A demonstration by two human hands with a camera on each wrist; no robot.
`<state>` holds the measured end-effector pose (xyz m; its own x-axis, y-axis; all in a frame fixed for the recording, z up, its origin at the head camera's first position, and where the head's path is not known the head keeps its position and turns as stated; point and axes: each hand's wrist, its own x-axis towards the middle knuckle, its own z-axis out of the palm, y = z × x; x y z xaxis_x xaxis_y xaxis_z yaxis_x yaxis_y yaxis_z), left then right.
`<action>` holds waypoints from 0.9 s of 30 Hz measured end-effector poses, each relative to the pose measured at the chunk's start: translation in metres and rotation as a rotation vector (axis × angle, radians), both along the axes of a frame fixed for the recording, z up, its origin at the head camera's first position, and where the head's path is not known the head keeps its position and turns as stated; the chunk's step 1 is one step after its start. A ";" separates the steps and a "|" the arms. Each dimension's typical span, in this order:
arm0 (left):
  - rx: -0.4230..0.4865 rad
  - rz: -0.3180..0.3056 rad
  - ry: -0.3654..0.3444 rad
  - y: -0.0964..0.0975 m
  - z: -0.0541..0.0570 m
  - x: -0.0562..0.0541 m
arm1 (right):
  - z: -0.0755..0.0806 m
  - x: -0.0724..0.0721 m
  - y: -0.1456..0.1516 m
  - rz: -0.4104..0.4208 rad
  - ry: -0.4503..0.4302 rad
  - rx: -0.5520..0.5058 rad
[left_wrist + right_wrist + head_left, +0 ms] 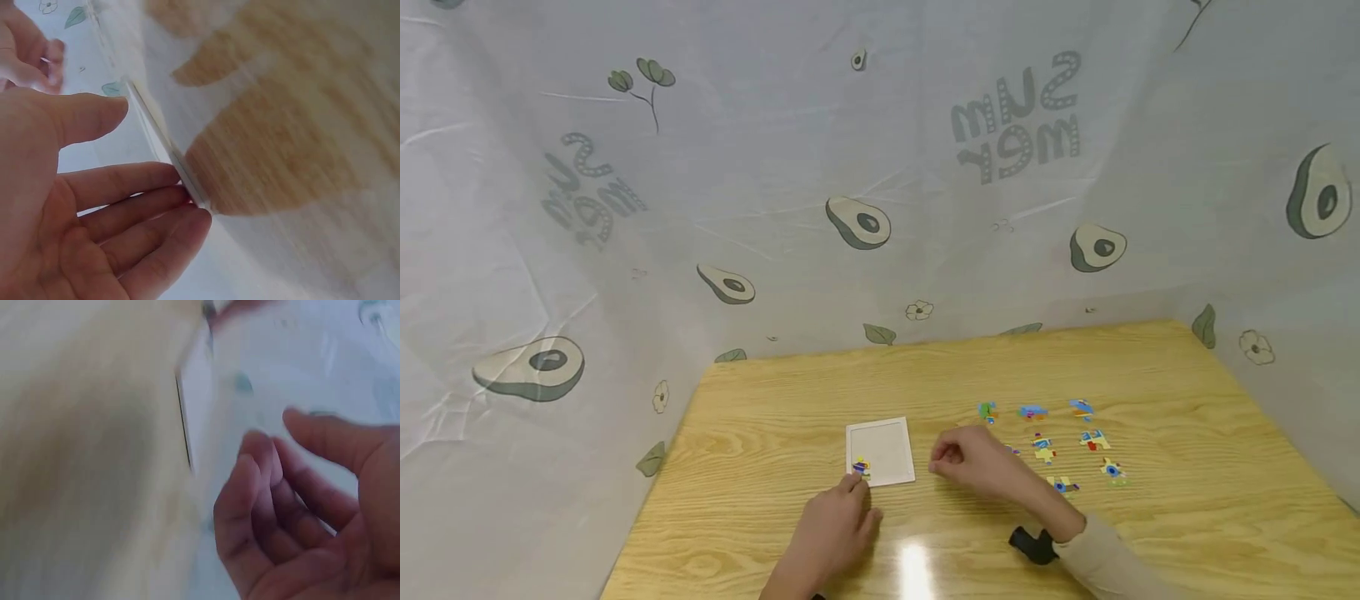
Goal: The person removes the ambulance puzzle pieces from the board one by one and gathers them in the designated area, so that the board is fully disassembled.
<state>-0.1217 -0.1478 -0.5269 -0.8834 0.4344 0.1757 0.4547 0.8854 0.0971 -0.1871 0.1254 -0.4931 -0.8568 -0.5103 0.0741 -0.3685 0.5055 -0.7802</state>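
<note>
A square white puzzle tray (pixel 882 442) lies on the wooden table, with a small colourful puzzle piece (pixel 861 467) in its lower left corner. My left hand (pixel 835 529) reaches to that corner, an index fingertip on the piece. In the left wrist view its fingers extend to the tray's thin edge (pixel 172 150), thumb apart. To the right of the tray, my right hand (pixel 973 458) hovers with fingers loosely bent. The right wrist view shows a gap between its thumb and fingers (pixel 250 506), and nothing held there.
Several loose puzzle pieces are spread over the right side of the table (pixel 760 433), among them a car-like piece (pixel 1094 440) and a blue one (pixel 1033 412). Part of them hides behind the right hand. A patterned curtain (pixel 790 125) hangs around the table's back and sides.
</note>
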 end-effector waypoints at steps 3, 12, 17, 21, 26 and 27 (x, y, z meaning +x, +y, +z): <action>0.017 -0.002 0.005 -0.003 0.000 -0.001 | -0.009 -0.003 -0.036 0.105 -0.032 -0.018; 0.050 -0.001 -0.006 -0.008 -0.003 0.000 | -0.015 -0.020 -0.094 0.145 0.004 -0.013; 0.050 -0.004 -0.042 -0.008 -0.002 -0.001 | -0.021 -0.029 -0.103 0.164 0.024 0.023; 0.065 0.005 -0.083 -0.011 -0.004 -0.001 | -0.027 -0.035 -0.108 0.176 0.034 0.048; 0.034 -0.026 -0.042 -0.017 -0.005 0.004 | -0.035 -0.037 -0.111 0.183 0.007 0.060; 0.027 -0.035 -0.035 -0.019 -0.004 0.006 | -0.036 -0.037 -0.111 0.177 -0.002 0.059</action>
